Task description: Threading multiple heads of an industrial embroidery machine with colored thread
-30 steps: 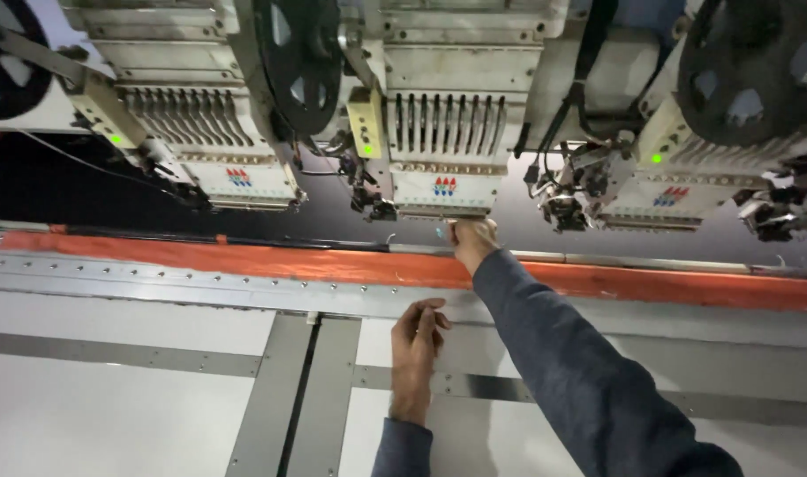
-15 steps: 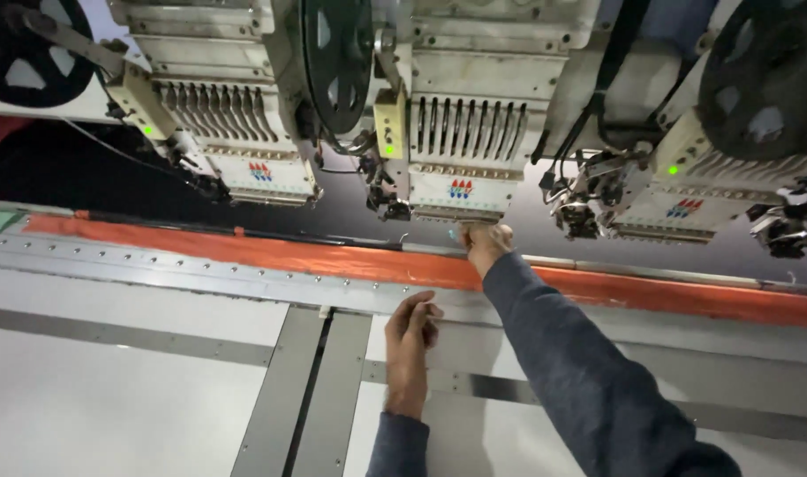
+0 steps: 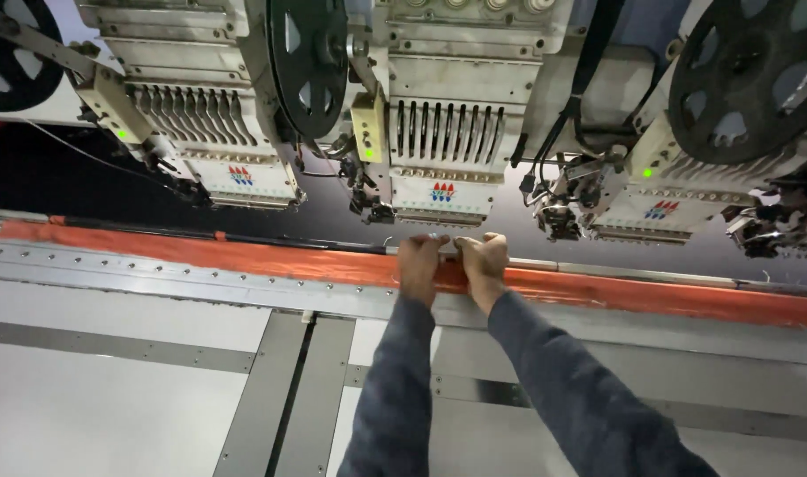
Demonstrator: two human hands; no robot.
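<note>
1. Both hands are seen in the middle of the frame, side by side and almost touching. The left hand point(image 3: 418, 265) and the right hand point(image 3: 483, 262) are both laid on a long orange strip of cloth point(image 3: 245, 258).
2. The fingers of both hands are curled down over the far edge of the strip, where a thin metal rod point(image 3: 598, 269) is seen. The hands are closed in a narrow grip on the cloth and rod. What is under the fingertips is hidden.
3. The strip is stretched from the left edge of the frame to the right edge, along the back of the grey worktop point(image 3: 94, 424). It lies just below a row of sewing heads point(image 3: 439, 132).
4. How far along the work is, judged from the way things lie: the strip already looks flat and straight along most of its length. Only the spot under the hands is being pressed or fixed. It cannot be told if more spots are left to do.
5. The cloth is bright orange, thin and a little wrinkled. It looks soft and easy to fold.
6. Black wheels point(image 3: 308, 66) are seen near the top of the frame, between the sewing heads. Small green lights point(image 3: 648, 172) are lit on the machines.
</note>
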